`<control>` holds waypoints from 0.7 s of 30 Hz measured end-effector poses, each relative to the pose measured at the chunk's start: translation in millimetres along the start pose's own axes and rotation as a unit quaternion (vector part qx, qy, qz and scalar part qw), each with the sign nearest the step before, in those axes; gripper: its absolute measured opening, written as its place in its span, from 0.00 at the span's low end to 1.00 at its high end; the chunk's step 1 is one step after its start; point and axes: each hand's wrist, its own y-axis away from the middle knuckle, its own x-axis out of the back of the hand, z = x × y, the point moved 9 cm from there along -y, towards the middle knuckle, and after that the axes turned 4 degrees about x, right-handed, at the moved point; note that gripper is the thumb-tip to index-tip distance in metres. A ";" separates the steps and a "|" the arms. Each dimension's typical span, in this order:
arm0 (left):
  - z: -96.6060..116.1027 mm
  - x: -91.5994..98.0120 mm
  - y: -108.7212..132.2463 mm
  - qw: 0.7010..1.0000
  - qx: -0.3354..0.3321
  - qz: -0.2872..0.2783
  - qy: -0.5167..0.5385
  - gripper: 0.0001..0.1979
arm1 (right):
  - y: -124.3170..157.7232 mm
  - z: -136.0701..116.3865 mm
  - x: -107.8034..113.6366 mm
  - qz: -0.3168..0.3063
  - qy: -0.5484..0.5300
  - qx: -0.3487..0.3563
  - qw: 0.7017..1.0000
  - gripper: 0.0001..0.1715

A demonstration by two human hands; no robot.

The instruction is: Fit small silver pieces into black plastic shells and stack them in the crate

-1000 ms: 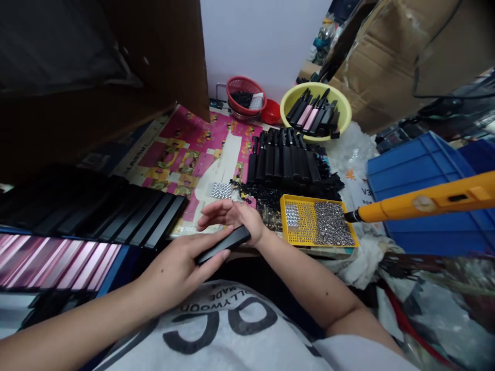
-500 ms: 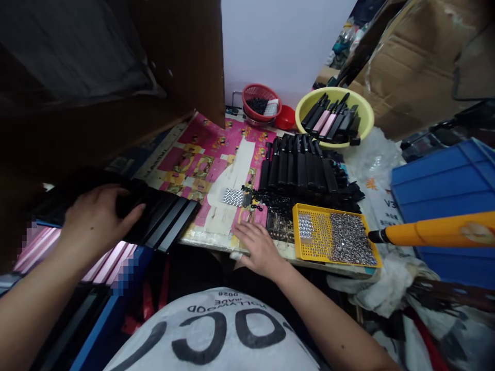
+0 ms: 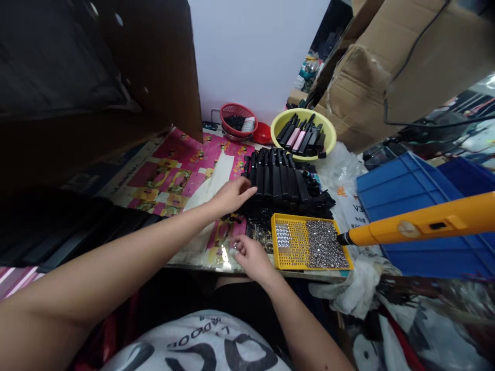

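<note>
My left hand (image 3: 234,196) reaches across the table to the near left side of a row of long black pieces (image 3: 276,180) with narrow tips. Its thumb and fingers are apart, with nothing visible between them. Closer to the table's front edge, my right hand (image 3: 253,257) has its fingers curled together in a pinch. Something small and shiny seems to be at its fingertips, too small to name. Just right of that hand lies a yellow tray (image 3: 274,242) of small silver metal parts (image 3: 327,245).
An orange pen-shaped tool (image 3: 417,221) juts in from the right, over the tray's edge. Behind the row stand a yellow bowl (image 3: 330,139) of black and pink pieces and a red basket (image 3: 224,111). Blue crates (image 3: 402,190) stand right; a cardboard box (image 3: 154,103) overhangs the left.
My left hand has left the stack of dark pieces at the left and moved right to the black row. My right hand has gone from spread to curled. The view has shifted.
</note>
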 end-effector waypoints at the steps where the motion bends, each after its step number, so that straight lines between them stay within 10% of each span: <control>1: 2.4 -7.4 -13.2 1.000 0.020 0.001 -0.020 0.24 | -0.3 1.9 1.9 0.000 0.060 -0.017 0.998 0.18; 11: -28.1 -16.3 -57.2 0.990 0.133 0.011 0.037 0.18 | 7.1 -13.9 16.6 0.039 0.163 0.062 0.984 0.14; 21: -51.4 25.2 93.2 0.931 0.110 0.061 0.342 0.15 | -15.3 -15.1 11.8 -0.041 0.332 0.072 0.940 0.08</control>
